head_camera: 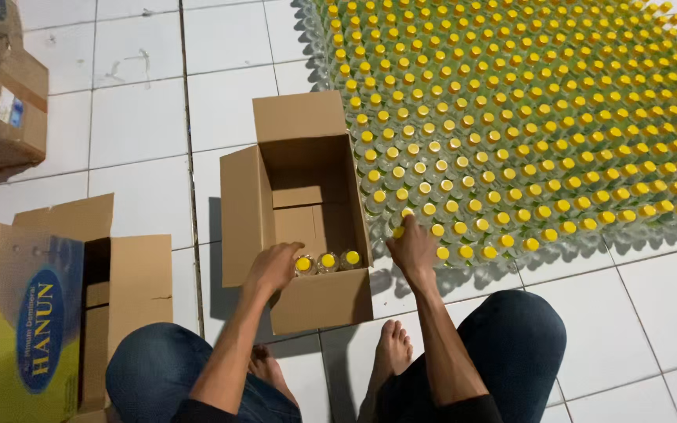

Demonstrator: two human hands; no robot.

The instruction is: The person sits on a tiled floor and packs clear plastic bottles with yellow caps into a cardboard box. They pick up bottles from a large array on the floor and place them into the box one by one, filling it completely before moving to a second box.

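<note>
Yellow-capped bottles (511, 117) stand upright right of the open carton (307, 227); my right hand (413, 247) closes on one front-row bottle (399, 232); left hand (274, 266) rests on bottles in carton (327, 261), grip unclear.

Yellow caps on clear bottles (526, 117) — brown cardboard box (307, 204), white floor tiles (143, 125), blue jeans (511, 337).
</note>
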